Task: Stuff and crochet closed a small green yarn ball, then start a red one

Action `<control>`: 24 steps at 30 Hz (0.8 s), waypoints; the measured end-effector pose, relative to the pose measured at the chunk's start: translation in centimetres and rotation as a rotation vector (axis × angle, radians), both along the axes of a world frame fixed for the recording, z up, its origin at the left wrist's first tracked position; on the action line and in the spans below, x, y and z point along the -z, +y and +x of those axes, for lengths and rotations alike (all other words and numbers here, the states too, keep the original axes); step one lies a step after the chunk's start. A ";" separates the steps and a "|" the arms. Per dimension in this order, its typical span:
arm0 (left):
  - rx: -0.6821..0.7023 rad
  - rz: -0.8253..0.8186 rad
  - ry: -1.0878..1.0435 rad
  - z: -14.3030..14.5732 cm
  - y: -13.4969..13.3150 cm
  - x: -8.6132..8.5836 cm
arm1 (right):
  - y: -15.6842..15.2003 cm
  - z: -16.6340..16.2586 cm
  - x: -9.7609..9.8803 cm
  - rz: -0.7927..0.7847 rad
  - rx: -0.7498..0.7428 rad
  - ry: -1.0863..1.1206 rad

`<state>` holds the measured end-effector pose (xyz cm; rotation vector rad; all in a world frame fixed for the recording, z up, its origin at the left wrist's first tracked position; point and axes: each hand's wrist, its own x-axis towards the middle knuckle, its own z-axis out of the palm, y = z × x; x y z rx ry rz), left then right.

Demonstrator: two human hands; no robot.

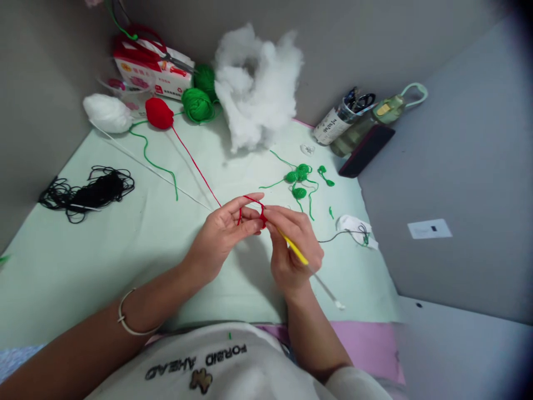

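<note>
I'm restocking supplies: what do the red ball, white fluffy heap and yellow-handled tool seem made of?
Red ball: probably matt yarn, since a strand trails from it; fibre unclear. White fluffy heap: likely loose fibre stuffing, matt, with wispy edges. Yellow-handled tool: perhaps smooth plastic grip, evenly coloured; greyish shaft may be metal.

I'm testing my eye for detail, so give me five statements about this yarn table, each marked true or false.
1. The right hand holds a yellow-handled tool. True.
2. Red yarn runs to the left hand. True.
3. The black yarn lies right of both hands. False: the black yarn lies left of both.
4. The bracelet is black. False: the bracelet is pale.
5. The white stuffing stands right of the red yarn ball. True.
</note>
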<state>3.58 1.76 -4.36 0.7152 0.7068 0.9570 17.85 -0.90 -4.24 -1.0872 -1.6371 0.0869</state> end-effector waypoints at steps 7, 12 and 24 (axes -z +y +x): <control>0.006 0.002 0.011 0.0 0.0 0.3 | 0.5 0.4 -0.4 -0.307 -0.047 0.441; 0.005 0.005 0.015 0.0 0.0 0.3 | 0.5 0.5 -0.1 -0.364 -0.120 0.460; 0.063 -0.065 -0.042 -0.1 0.1 -0.1 | 0.6 0.3 -0.5 -0.241 0.013 0.362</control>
